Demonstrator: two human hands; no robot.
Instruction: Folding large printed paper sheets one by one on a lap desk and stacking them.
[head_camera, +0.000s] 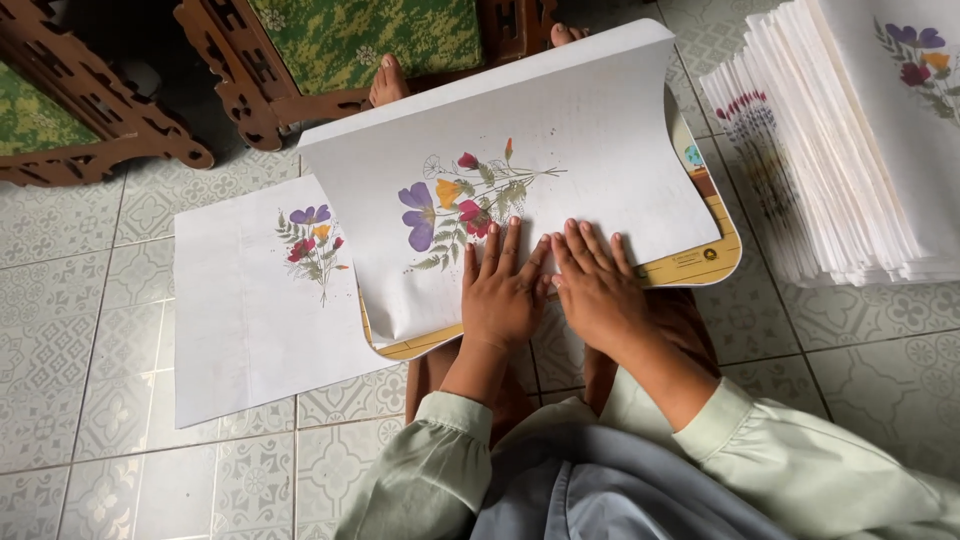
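Patterned floor tiles carry a small lap bench (715, 268); on it both hands, left hand (500, 295) and right hand (598, 290), lie flat with fingers spread, gripping nothing, pressing the flowered sheet (520, 190) at the bench's near edge; even, firm pressure would likely crease it cleanly

Floor (120, 330): pale grey-green tiles, ornate floral pattern, thin grout lines, covers whole view. Carved dark-wood chair (340, 60) stands at top, green floral-patterned cushion on seat. Second carved chair (70, 130) sits left of it, same dark scrollwork, same green upholstery, cut off by frame edge. Dark shadowed gap between both chairs. Light soft, even, daylight-like; faint shadows under chair frames. No wall or window in view.
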